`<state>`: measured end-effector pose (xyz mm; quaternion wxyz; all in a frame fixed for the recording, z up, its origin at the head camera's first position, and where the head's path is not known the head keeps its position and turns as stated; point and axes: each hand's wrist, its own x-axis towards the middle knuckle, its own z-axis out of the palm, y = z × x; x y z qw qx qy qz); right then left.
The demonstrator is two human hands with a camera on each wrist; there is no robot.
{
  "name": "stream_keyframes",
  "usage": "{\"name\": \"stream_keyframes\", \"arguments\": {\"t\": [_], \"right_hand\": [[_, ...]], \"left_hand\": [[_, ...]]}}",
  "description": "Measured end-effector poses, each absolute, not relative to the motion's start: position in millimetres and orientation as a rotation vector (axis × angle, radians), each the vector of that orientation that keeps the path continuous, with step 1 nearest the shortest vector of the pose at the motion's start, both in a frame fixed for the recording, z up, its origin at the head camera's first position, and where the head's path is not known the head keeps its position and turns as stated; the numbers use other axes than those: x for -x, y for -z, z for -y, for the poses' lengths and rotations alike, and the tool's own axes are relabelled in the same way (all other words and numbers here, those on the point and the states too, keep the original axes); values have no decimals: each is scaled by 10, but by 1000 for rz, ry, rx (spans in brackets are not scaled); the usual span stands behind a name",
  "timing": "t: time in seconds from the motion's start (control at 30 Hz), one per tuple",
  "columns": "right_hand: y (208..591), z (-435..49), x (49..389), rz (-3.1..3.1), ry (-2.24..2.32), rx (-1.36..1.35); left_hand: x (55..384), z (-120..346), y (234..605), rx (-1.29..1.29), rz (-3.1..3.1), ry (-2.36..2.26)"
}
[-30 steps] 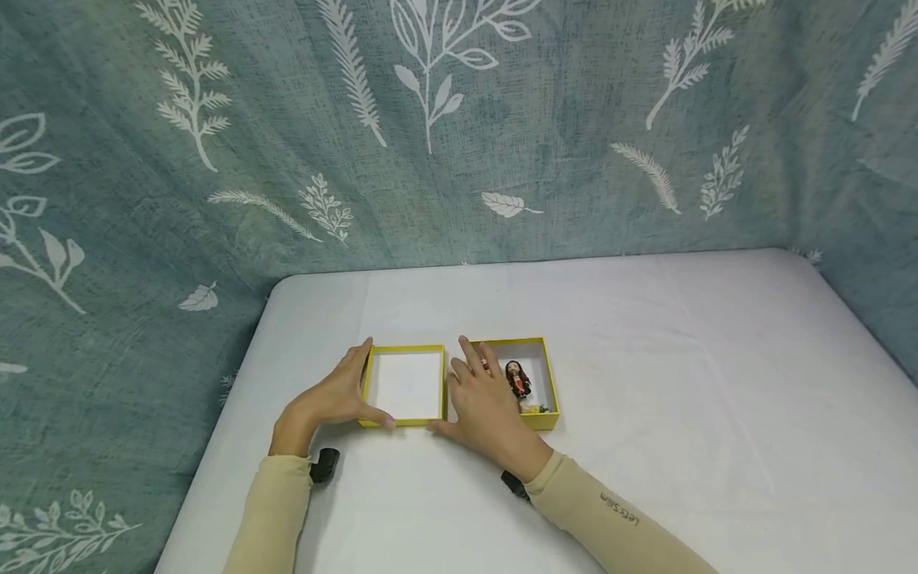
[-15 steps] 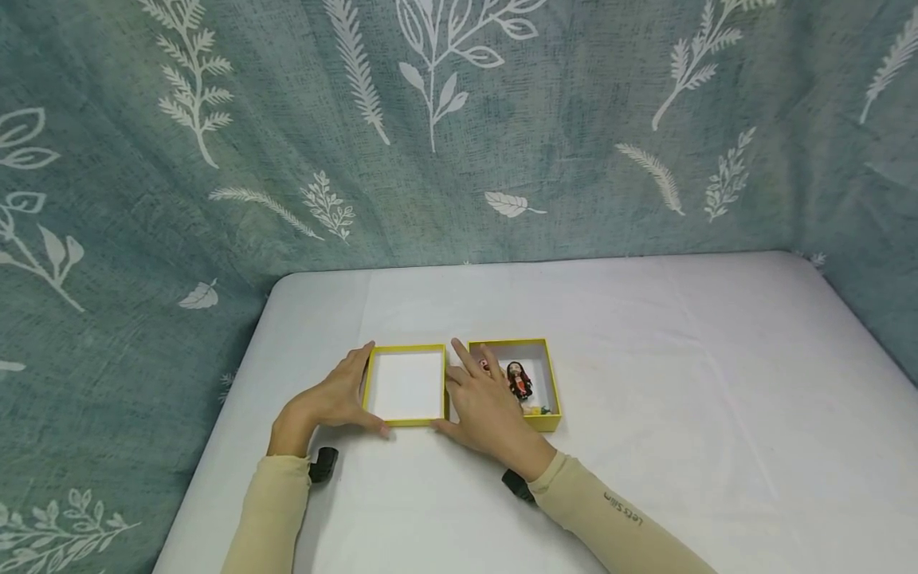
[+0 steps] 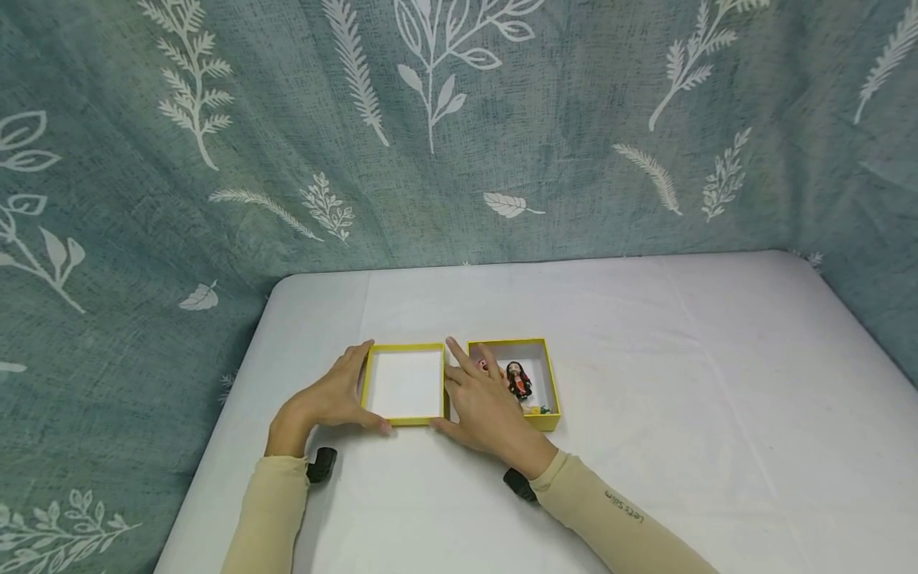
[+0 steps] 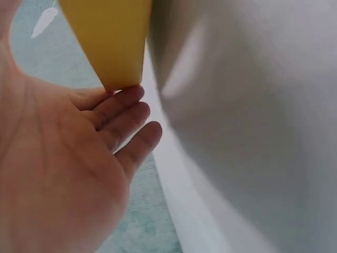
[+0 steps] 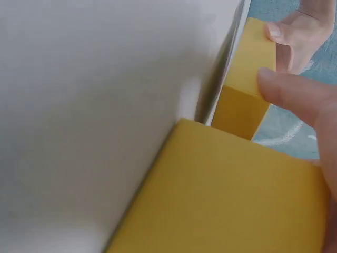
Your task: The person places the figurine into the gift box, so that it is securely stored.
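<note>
A shallow square box lid [image 3: 409, 348], yellow outside and white inside, lies hollow side up on the white-covered table. My left hand [image 3: 333, 395] spans its left side, thumb at the front edge and fingers by the far left corner. In the left wrist view, fingertips meet the end of the yellow lid wall [image 4: 113, 42]. My right hand [image 3: 488, 406] holds the lid's right side, thumb on the front right corner. It partly covers a yellow open box [image 3: 553, 383] standing to the right. Inside that box lies a small long-haired figurine [image 3: 517, 381] in red and black.
Other small figures, one with yellow on it [image 3: 534, 410], lie in the box, partly hidden by the right hand. The white tablecloth [image 3: 681, 383] extends around both box parts. A green leaf-patterned curtain [image 3: 574, 159] hangs behind and to the sides.
The right index finger has shifted slightly left toward the lid. The left thumb has slid a little left along the front edge. Lid and box stay nearly in place.
</note>
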<state>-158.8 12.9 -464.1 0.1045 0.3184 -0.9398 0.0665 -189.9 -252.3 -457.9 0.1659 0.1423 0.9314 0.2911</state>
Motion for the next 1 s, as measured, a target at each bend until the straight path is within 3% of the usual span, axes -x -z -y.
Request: {"name": "stream_keyframes", "arguments": {"t": [0.43,1.0], "right_hand": [[4331,-231,1624,2686,-486,-934],[4186,-441,1694,2661,-685,-836]], "left_hand": [[1857,2546,4349,-536,-2649,-1169],[1841,2322,4321,-615,-2720,-1292]]}}
